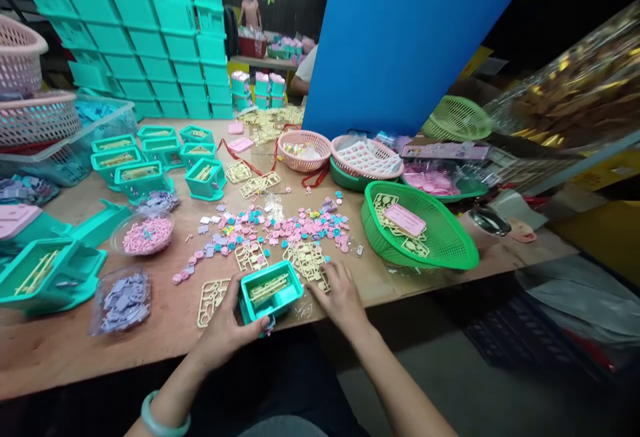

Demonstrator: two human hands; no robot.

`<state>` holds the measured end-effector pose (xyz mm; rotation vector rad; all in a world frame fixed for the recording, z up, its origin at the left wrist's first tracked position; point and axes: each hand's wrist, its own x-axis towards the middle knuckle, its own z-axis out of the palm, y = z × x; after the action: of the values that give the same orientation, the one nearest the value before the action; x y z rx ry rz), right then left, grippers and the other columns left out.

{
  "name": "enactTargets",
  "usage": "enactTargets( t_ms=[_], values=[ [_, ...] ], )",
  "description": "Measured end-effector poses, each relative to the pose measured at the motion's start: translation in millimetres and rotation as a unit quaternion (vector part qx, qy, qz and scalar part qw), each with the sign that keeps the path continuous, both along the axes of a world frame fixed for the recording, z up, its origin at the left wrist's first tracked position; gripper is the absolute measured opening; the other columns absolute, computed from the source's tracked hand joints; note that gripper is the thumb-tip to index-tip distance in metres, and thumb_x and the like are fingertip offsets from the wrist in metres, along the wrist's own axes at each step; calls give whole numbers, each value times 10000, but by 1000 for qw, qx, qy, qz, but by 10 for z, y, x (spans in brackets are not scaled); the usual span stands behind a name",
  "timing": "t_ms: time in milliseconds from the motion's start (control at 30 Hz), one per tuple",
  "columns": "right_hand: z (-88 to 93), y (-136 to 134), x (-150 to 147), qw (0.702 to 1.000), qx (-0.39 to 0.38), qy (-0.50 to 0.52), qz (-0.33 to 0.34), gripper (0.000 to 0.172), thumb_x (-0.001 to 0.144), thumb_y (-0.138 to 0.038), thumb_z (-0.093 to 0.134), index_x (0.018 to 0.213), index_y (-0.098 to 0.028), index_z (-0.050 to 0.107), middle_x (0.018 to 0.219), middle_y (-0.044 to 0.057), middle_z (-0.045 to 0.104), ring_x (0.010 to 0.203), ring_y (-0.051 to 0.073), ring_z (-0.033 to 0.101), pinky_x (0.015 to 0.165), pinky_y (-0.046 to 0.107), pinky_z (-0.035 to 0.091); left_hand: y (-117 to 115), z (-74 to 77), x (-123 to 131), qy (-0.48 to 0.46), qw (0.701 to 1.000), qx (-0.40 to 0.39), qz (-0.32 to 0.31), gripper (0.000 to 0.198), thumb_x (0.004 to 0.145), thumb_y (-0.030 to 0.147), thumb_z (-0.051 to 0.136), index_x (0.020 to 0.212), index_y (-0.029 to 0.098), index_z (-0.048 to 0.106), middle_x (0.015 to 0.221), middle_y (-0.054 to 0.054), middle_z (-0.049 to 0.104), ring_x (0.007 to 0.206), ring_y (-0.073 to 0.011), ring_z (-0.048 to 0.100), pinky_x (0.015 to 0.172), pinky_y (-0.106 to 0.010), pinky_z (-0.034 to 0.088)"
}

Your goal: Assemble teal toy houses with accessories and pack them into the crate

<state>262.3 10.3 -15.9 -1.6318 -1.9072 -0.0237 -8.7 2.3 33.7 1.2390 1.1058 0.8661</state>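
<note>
My left hand (227,320) grips a small teal plastic box (273,305) at the table's front edge, thumb along its near side. Inside the box lie cream plastic frames (270,287), stood on edge. My right hand (343,297) is just right of the box, fingers stretched out and thumb apart, at a pile of flat cream part frames (304,260). Whether its fingertips press on a frame is hard to see. Another cream frame (210,298) lies partly behind my left hand. Beyond the box spread loose pink, blue and lilac buttons and small pieces (290,229).
A green basket (420,260) stands at right with a pink plate (405,219) in it. At left are a bowl of pink pieces (145,235), a tray of lilac pieces (125,300) and several teal boxes (145,180). Stacked teal boxes (150,43) and a blue panel (395,43) rise behind.
</note>
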Motion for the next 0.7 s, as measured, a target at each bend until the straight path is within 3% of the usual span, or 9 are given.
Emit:
enactTargets(
  t_ms=[100, 167, 300, 367, 400, 467, 500, 600, 700],
  values=[
    [-55, 194, -131, 1000, 30, -2, -7, 252, 902, -323, 678, 1111, -192, 623, 1043, 120, 636, 981, 283, 621, 840, 431, 561, 29, -29, 52, 26, 999, 29, 38, 752, 705, 471, 816, 1374, 271, 536, 1307, -110, 674, 1324, -381, 561, 1153, -528, 412],
    [2, 285, -195, 999, 40, -13, -13, 247, 882, -275, 688, 1110, -198, 632, 1042, 118, 650, 973, 292, 631, 827, 441, 566, 59, -84, 94, 38, 996, 52, 65, 804, 721, 533, 787, 1435, 285, 512, 1371, -105, 645, 1415, -391, 471, 1216, -543, 319],
    [361, 361, -64, 998, 67, -11, 12, 194, 902, -158, 615, 1084, -214, 653, 1049, 90, 686, 975, 257, 642, 859, 405, 551, 107, -198, 126, 34, 993, 66, 86, 898, 789, 602, 700, 1568, 351, 332, 1535, -43, 518, 1516, -352, 323, 1262, -499, 248],
    [662, 454, 273, 998, 67, -14, -2, 231, 943, -110, 521, 1100, -202, 663, 1064, 89, 701, 1013, 229, 642, 922, 378, 522, 122, -214, 115, 48, 994, 64, 75, 938, 788, 597, 706, 1591, 386, 269, 1564, -7, 487, 1531, -343, 291, 1268, -485, 248],
    [825, 533, 512, 998, 46, -23, -43, 257, 955, -101, 491, 1123, -186, 667, 1087, 99, 705, 1037, 223, 639, 951, 368, 503, 130, -212, 110, 53, 994, 64, 66, 950, 785, 590, 715, 1593, 395, 257, 1578, 4, 470, 1534, -342, 283, 1270, -482, 245],
    [1116, 743, 1058, 978, -75, -51, -186, 275, 984, -125, 465, 1170, -147, 667, 1157, 128, 693, 1100, 209, 628, 987, 326, 464, 155, -199, 106, 51, 995, 63, 49, 936, 796, 577, 715, 1593, 401, 255, 1623, 16, 406, 1536, -337, 276, 1274, -475, 234],
    [1225, 859, 1325, 953, -160, -69, -249, 277, 988, -145, 477, 1192, -147, 665, 1199, 132, 682, 1128, 204, 620, 988, 307, 451, 171, -196, 107, 46, 996, 64, 45, 916, 810, 573, 704, 1591, 400, 258, 1646, 19, 366, 1540, -331, 267, 1277, -471, 219],
    [1350, 1136, 1893, 916, -262, -74, -294, 298, 795, -136, 748, 1089, -102, 715, 1102, 153, 716, 996, 227, 673, 887, 295, 481, 207, -218, 95, 42, 996, 68, 38, 909, 816, 565, 708, 1589, 394, 264, 1683, 17, 286, 1560, -313, 205, 1286, -462, 148],
    [1262, 1187, 2045, 906, -306, -80, -283, 266, 628, -55, 823, 875, -113, 745, 859, 109, 738, 750, 218, 685, 730, 301, 497, 171, -241, 44, 40, 995, 75, 46, 935, 791, 536, 753, 1584, 364, 288, 1684, -21, 287, 1572, -301, 164, 1288, -464, 111]
  ],
)
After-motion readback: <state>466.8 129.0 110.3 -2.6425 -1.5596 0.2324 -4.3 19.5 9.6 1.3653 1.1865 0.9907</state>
